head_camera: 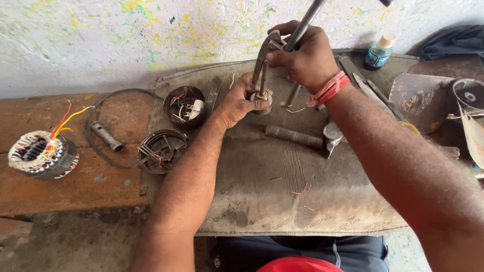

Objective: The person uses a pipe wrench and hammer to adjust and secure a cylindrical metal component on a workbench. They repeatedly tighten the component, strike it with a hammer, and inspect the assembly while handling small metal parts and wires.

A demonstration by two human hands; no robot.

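Both hands meet over the far part of the mat (282, 181) that covers the table (60, 186). The left hand (242, 100) is closed around a small round metal part (261, 96) — a bearing or bush, hard to say which — that stands on the mat. The right hand (302, 55) is clamped on the head of a metal puller (262, 63), whose arms reach down to that part; its long screw rod (306, 22) slants up and is cut off at the top edge.

Left of the hands sits a small dark round cup (184, 106) with bits of coloured wire and a whitish piece in it. Just in front of it lies a round motor cover (162, 151) with thin rods or wires lying inside; what they are I cannot make out. Further left on the bare wood rests a motor stator (43, 155), its winding bound in pale thread, red and yellow leads rising from it. A short tube socket (107, 136) lies within a loop of black cable (96, 121).

A hammer (302, 137) lies on the mat under the right forearm, its head partly hidden. A small blue bottle (379, 51) with a pale cap stands by the wall. At the right edge some rusty metal pieces (421, 98) are only partly in view.
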